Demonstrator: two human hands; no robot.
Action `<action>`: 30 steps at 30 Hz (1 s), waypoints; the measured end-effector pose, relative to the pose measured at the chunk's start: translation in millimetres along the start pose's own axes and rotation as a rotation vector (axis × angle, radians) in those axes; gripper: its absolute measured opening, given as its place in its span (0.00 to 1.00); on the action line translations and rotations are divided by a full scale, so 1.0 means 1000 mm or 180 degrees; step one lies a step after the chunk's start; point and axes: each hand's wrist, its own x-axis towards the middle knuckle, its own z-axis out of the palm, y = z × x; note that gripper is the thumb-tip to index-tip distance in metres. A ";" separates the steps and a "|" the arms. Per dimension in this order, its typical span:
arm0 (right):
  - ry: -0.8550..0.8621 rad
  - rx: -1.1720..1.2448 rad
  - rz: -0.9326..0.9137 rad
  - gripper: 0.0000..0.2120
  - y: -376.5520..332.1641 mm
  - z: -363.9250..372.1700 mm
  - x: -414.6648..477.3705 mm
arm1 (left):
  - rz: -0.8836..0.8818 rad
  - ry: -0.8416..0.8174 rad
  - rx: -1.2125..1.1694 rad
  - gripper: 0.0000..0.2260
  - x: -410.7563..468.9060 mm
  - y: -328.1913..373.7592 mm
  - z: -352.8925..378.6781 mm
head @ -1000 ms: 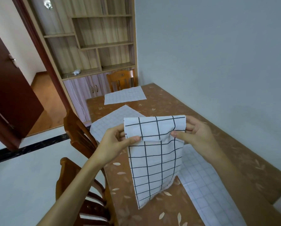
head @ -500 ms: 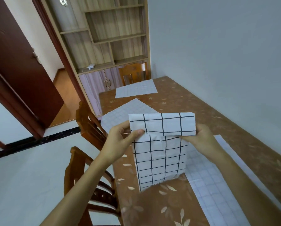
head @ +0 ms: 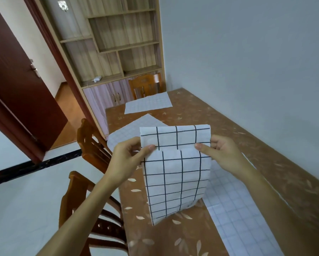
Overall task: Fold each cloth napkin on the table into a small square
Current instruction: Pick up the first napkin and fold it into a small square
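A white napkin with a bold black grid [head: 175,174] hangs in the air above the brown table [head: 219,130]. Its top part is folded down toward me as a flap. My left hand [head: 131,156] pinches the flap's left edge and my right hand [head: 219,154] pinches its right edge. The napkin's bottom edge curls onto the tabletop. Three fine-grid white napkins lie flat on the table: one under my right forearm [head: 234,215], one behind the held napkin [head: 129,130], and one at the far end [head: 147,104].
Two wooden chairs [head: 92,145] stand along the table's left side, and another chair [head: 145,85] at its far end. A grey wall [head: 247,52] runs along the right. A shelf cabinet [head: 118,43] and an open dark door [head: 16,80] are behind.
The camera view has shifted and come closer. Both hands keep pinching the folded flap; the napkin hangs at about the same height, its lower edge now curling on the table.
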 end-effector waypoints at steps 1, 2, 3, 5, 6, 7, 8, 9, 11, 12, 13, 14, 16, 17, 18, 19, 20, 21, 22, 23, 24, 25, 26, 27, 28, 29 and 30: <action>0.0016 0.0043 -0.0023 0.12 0.000 -0.003 0.000 | 0.0028 -0.0078 0.0012 0.14 0.001 0.001 0.001; 0.0027 0.0083 -0.0060 0.11 -0.001 -0.006 -0.001 | 0.0035 -0.0163 0.0009 0.13 0.002 0.002 0.003; 0.0049 0.0091 -0.0112 0.11 -0.001 -0.008 -0.001 | 0.0065 -0.0236 -0.0038 0.09 0.004 0.002 0.004; 0.0135 0.0015 -0.0202 0.10 0.001 -0.012 -0.001 | 0.0048 -0.0303 -0.0251 0.05 0.007 0.005 0.003; 0.0181 0.0003 -0.0218 0.10 0.002 -0.013 0.000 | -0.0021 -0.0346 -0.0371 0.08 0.009 0.006 0.003; 0.0203 0.0028 -0.0224 0.10 0.002 -0.013 0.001 | -0.0096 -0.0438 -0.0461 0.07 0.010 0.006 0.001; 0.0214 0.0057 -0.0224 0.09 0.001 -0.014 0.002 | -0.0188 -0.0498 -0.0542 0.07 0.011 0.006 -0.001; 0.0233 0.0029 -0.0246 0.10 0.001 -0.015 0.003 | -0.0245 -0.0507 -0.0604 0.08 0.012 0.007 -0.004; 0.0240 -0.0175 -0.0372 0.15 0.000 -0.017 0.004 | -0.0378 -0.0451 -0.0764 0.10 0.012 0.005 -0.009; 0.0211 -0.0254 -0.0442 0.18 0.000 -0.018 0.004 | -0.0462 -0.0403 -0.0868 0.11 0.012 0.005 -0.011; 0.0195 -0.0304 -0.0493 0.21 0.001 -0.019 0.005 | -0.0522 -0.0372 -0.0944 0.13 0.012 0.005 -0.011; 0.0196 -0.0333 -0.0515 0.23 0.001 -0.019 0.005 | -0.0588 -0.0318 -0.0962 0.14 0.012 0.004 -0.012; 0.0211 -0.0350 -0.0464 0.22 0.003 -0.019 0.005 | -0.0633 -0.0229 -0.0926 0.16 0.011 0.004 -0.012; 0.0203 -0.0279 -0.0404 0.21 0.003 -0.019 0.005 | -0.0649 -0.0195 -0.0943 0.17 0.011 0.004 -0.011; 0.0168 -0.0126 -0.0339 0.21 0.002 -0.018 0.004 | -0.0649 -0.0161 -0.0972 0.18 0.011 0.005 -0.011; 0.0130 0.0068 -0.0297 0.21 0.001 -0.017 0.003 | -0.0637 -0.0108 -0.0988 0.17 0.010 0.007 -0.011; 0.0119 0.0243 -0.0280 0.21 0.000 -0.017 0.002 | -0.0602 -0.0032 -0.0966 0.15 0.010 0.008 -0.010; 0.0137 0.0336 -0.0286 0.20 -0.001 -0.016 0.001 | -0.0504 0.0074 -0.0878 0.12 0.010 0.008 -0.009; 0.0183 0.0363 -0.0317 0.17 -0.002 -0.015 0.001 | -0.0385 0.0165 -0.0774 0.06 0.009 0.009 -0.010; 0.0250 0.0337 -0.0346 0.13 -0.001 -0.014 0.001 | -0.0268 0.0206 -0.0694 0.04 0.009 0.008 -0.010; 0.0281 0.0259 -0.0331 0.10 0.000 -0.013 0.002 | -0.0190 0.0225 -0.0646 0.07 0.009 0.007 -0.010; 0.0267 0.0171 -0.0279 0.13 0.001 -0.012 0.003 | -0.0134 0.0224 -0.0662 0.08 0.008 0.007 -0.010; 0.0207 0.0122 -0.0216 0.19 0.004 -0.011 0.004 | -0.0090 0.0237 -0.0720 0.09 0.008 0.009 -0.010; 0.0142 0.0146 -0.0131 0.23 0.005 -0.010 0.006 | -0.0040 0.0247 -0.0764 0.09 0.007 0.011 -0.009; 0.0045 0.0219 -0.0043 0.26 0.005 -0.007 0.007 | -0.0009 0.0252 -0.0765 0.09 0.007 0.012 -0.008; -0.0073 0.0242 0.0025 0.26 0.007 -0.005 0.008 | 0.0017 0.0258 -0.0735 0.09 0.007 0.013 -0.007; -0.0168 0.0174 0.0077 0.25 0.008 -0.003 0.009 | 0.0052 0.0271 -0.0684 0.09 0.007 0.013 -0.006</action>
